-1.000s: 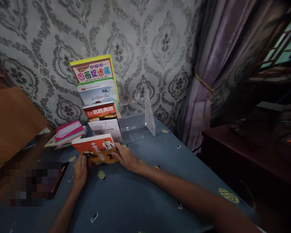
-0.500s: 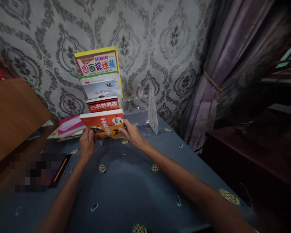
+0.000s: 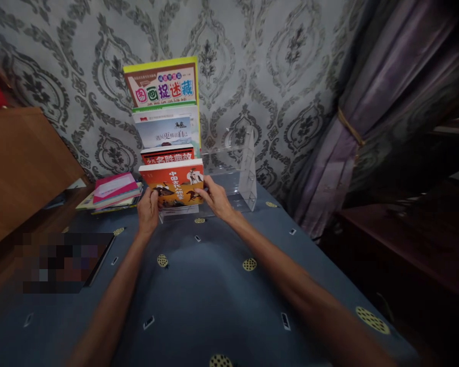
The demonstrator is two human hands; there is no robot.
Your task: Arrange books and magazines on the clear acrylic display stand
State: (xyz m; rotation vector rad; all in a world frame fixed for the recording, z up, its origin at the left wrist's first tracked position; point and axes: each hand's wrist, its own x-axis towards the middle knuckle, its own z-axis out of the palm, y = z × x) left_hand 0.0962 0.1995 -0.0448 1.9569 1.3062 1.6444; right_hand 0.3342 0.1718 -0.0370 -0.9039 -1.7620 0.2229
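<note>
An orange book (image 3: 174, 184) with horse pictures is gripped at its two sides, its cover facing me. My left hand (image 3: 149, 210) closes on its left edge, and my right hand (image 3: 216, 198) pinches its right edge. It is in front of the clear tiered book rack (image 3: 248, 173), at its lowest tier; whether it rests there I cannot tell. Behind it rise a red book (image 3: 168, 155), a pale blue book (image 3: 166, 133) and a tall yellow-edged book (image 3: 160, 84), standing in the rack's left half. The lower part of the red book is hidden.
A pile of books with a pink one (image 3: 115, 189) on top lies left of the rack. Nearer me is a dark flat item (image 3: 99, 262), partly blurred out. A wooden box-like panel (image 3: 26, 168) stands at left, a tied purple curtain (image 3: 336, 132) at right. Blue patterned cloth (image 3: 210, 290) covers the table.
Both hands and the orange book have shifted slightly right and up in view, and the book covers more of the red one. The camera view has shifted too.
</note>
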